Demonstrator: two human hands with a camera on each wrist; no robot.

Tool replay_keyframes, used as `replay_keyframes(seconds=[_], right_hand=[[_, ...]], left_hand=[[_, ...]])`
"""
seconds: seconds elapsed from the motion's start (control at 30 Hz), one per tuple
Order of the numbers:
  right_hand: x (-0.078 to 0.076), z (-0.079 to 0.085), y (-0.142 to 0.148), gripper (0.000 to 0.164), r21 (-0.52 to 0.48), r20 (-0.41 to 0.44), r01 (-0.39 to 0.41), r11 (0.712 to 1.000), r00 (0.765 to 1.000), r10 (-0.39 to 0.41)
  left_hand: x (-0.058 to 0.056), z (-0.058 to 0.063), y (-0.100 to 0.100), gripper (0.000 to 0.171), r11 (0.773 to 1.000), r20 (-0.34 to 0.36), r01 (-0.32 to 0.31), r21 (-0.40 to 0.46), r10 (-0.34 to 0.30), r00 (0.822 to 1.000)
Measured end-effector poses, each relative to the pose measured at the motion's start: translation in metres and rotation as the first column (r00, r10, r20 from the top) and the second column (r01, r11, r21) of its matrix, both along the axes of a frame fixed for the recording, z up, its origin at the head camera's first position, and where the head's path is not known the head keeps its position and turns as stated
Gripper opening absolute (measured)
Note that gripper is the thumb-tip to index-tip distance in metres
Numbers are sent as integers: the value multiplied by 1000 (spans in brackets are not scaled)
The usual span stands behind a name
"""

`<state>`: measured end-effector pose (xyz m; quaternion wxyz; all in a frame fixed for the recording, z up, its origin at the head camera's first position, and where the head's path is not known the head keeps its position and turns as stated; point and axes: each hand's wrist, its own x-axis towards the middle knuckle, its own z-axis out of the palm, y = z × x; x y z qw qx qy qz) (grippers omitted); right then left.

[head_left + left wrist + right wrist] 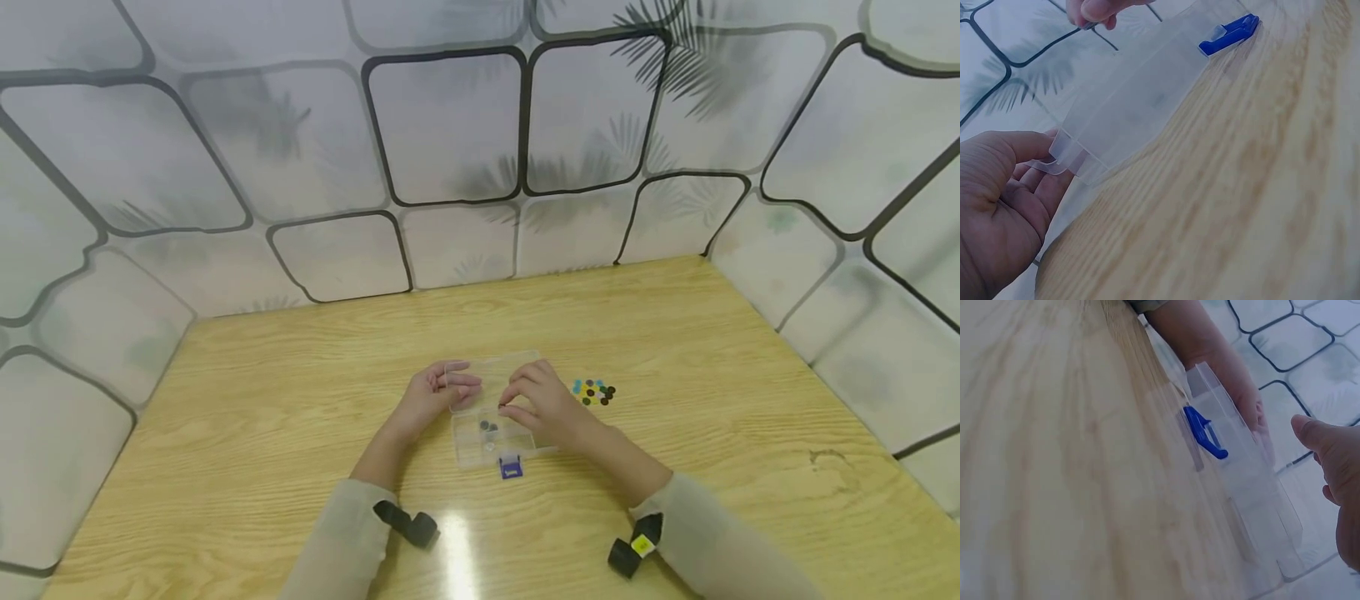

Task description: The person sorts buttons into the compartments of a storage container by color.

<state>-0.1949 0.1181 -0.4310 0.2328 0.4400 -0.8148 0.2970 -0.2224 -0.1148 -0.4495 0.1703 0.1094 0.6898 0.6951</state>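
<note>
A clear plastic compartment box (467, 450) with its lid raised stands on the table, its blue latch (511, 468) facing me. My left hand (427, 400) holds the box at its left back corner, thumb on the near side and fingers behind, as the left wrist view shows. Over the box, my right hand (551, 408) pinches a small dark button (1090, 25) between thumb and fingertips. A few grey buttons (487, 427) lie in a middle compartment. In the right wrist view the pinched button is hidden behind the thumb.
Just right of the right hand, several loose buttons (590, 393) in blue, yellow, black and other colours lie spread on the wooden table (300, 392). A patterned cloth screen (450, 125) encloses the back and sides.
</note>
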Motion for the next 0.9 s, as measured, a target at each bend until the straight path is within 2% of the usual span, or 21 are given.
replay_keyframes(seconds=[0.07,0.3,0.57,0.9], right_hand=[[1,1,-4,11,11,16,-2,1000,1000,2],[4,2,-11,15,16,28,-15,1000,999,15],[7,1,-10,13,47,65,-11,999,998,8],[5,-3,-3,14,16,33,24,1000,999,-25]], left_hand=[[0,0,-1,42,1000,-3,3,-5,-3,1000],[1,1,-2,43,1000,-2,17,17,-17,1000],[2,1,0,43,1000,10,6,19,-6,1000],[1,1,1,43,1000,8,4,23,-4,1000]])
